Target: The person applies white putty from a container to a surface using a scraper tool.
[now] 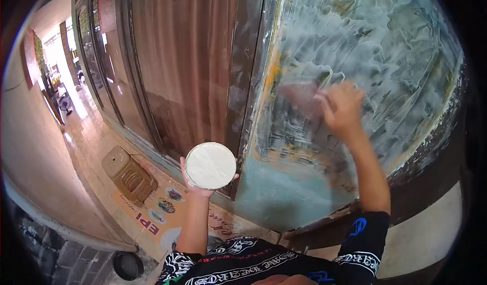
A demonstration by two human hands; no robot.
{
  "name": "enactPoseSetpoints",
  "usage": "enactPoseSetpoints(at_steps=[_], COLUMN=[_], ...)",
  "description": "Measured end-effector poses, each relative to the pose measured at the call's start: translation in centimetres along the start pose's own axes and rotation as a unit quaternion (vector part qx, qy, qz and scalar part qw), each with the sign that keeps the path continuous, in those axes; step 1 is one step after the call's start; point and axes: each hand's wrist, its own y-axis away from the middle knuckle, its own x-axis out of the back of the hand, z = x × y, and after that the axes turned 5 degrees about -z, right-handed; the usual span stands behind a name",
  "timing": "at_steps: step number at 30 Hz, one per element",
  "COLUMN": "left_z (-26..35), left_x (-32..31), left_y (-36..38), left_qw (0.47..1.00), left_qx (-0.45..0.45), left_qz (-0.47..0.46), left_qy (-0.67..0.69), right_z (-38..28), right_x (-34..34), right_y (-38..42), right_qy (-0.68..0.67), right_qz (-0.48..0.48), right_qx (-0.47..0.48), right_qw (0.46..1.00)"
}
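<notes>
My left hand (199,188) holds up a round tub (215,188) from below, its fingers around the sides. White putty (210,164) fills it almost to the rim. At the wall, my right hand (344,106) is closed around a putty knife (300,96), blurred by motion, whose wide blade points left. The blade lies against or very near the wall panel (375,46); contact cannot be made out. Streaky, uneven white putty covers most of this blue-green panel, with yellowish patches along its left edge. The lower part (284,191) shows plain blue-green.
Left of the panel stands a dark-framed window (185,56) with a brown curtain behind it. A brown plastic stool (133,176) and a printed banner (157,216) are on the tiled floor. A black round container (128,265) sits at lower left. A fan (65,104) stands down the corridor.
</notes>
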Motion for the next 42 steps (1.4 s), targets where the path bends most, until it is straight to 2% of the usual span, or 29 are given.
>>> enactPoseSetpoints(at_steps=[2,3,4,5,7,8,9,10,12,13,14,15,17,19,20,21,23,24,26,28,29,30,32,35,37,38,41,42], left_z=[0.0,-0.1,-0.3,-0.5,-0.8,-0.9,-1.1,-1.3,-1.6,-1.8,-1.9,-2.0,-2.0,-2.1,-2.2,-2.3,-1.9,-1.8,-1.5,-1.6,-1.7,-1.8,-1.9,-2.3,-2.5,-2.6,-3.5,-4.0], left_x=[0.4,0.5,0.3,0.1,-0.2,-0.2,-0.3,-0.4,-0.7,-0.6,-0.4,-0.3,-0.5,-0.4,-0.4,-0.4,-0.5,-1.4,-2.0,-1.9,-2.0,-2.1,-1.2,-1.5,-1.2,-1.4,-1.3,-1.4], left_y=[0.1,0.1,0.1,0.1,0.0,0.0,0.0,0.0,0.0,0.1,0.1,0.2,0.5,0.7,0.8,1.1,1.3,1.6,1.9,2.2,2.2,2.2,2.3,2.6,2.9,3.1,3.4,3.4], left_qw=[1.0,1.0,1.0,1.0,1.0,1.0,1.0,1.0,1.0,0.999,0.999,0.999,0.999,0.999,0.999,0.999,0.999,0.995,0.995,0.998,0.998,0.998,0.999,1.0,1.0,1.0,0.999,0.999], left_qx=[-0.006,-0.008,-0.011,-0.01,0.005,0.013,0.015,0.017,0.019,0.023,0.014,0.005,0.004,0.006,0.006,0.007,0.008,0.0,0.0,-0.006,-0.007,-0.01,-0.017,-0.003,-0.006,-0.012,-0.019,-0.025], left_qz=[0.006,0.012,0.023,0.022,0.016,0.011,0.012,0.007,0.015,0.016,0.023,0.03,0.042,0.045,0.045,0.042,0.032,0.023,0.016,0.018,0.018,0.019,0.025,0.0,0.017,0.025,0.03,0.036], left_qy=[-0.003,-0.007,0.002,0.001,0.021,0.016,0.016,0.022,0.016,0.017,0.026,0.034,0.016,0.027,0.028,0.031,0.031,0.1,0.101,0.052,0.052,0.059,0.029,0.024,-0.009,-0.008,-0.011,0.01], right_z=[-3.8,-3.7,-4.2,-3.8,-2.4,-0.9,-0.3,1.7,3.4,4.1,4.5,4.1,1.8,-1.3,-3.2,-4.3,-4.9,-4.8,-3.5,-0.7,1.0,2.1,4.1,4.2,1.5,0.1,-3.0,-2.3], right_x=[-4.1,-8.3,-10.0,-10.6,-10.7,-9.9,-6.6,-4.6,0.8,2.6,3.6,3.6,3.2,-1.0,-3.8,-7.2,-12.5,-12.5,-11.8,-8.6,-6.6,-3.7,0.5,3.8,2.7,1.0,-4.9,-6.6], right_y=[5.0,8.9,10.9,11.0,9.3,7.3,3.8,1.6,-2.7,-3.7,-4.3,-3.8,-1.8,2.4,5.3,8.4,12.9,12.3,8.9,2.9,0.0,-2.5,-5.3,-3.7,0.4,3.3,12.3,13.6], right_qy=[0.089,-0.021,0.03,0.031,0.028,0.107,0.146,0.119,0.132,0.125,0.126,0.127,0.086,0.073,0.109,0.036,0.017,0.015,0.089,0.125,0.224,0.132,0.169,0.125,0.057,0.062,0.024,0.024], right_qz=[-0.192,-0.219,-0.249,-0.248,-0.222,-0.171,-0.191,-0.089,0.033,0.082,0.144,0.143,0.091,-0.036,-0.1,-0.184,-0.226,-0.225,-0.217,-0.112,0.004,0.039,0.166,0.209,0.113,0.02,-0.243,-0.244], right_qx=[0.1,0.119,0.174,0.173,0.14,0.111,0.051,0.042,-0.03,-0.053,-0.037,-0.038,-0.015,0.018,0.099,0.081,0.138,0.14,0.112,0.038,0.05,-0.026,-0.067,-0.08,-0.035,-0.002,0.093,0.092], right_qw=[0.972,0.968,0.952,0.953,0.965,0.973,0.969,0.988,0.99,0.987,0.981,0.981,0.992,0.997,0.984,0.979,0.964,0.964,0.966,0.985,0.973,0.99,0.969,0.967,0.991,0.998,0.965,0.965])
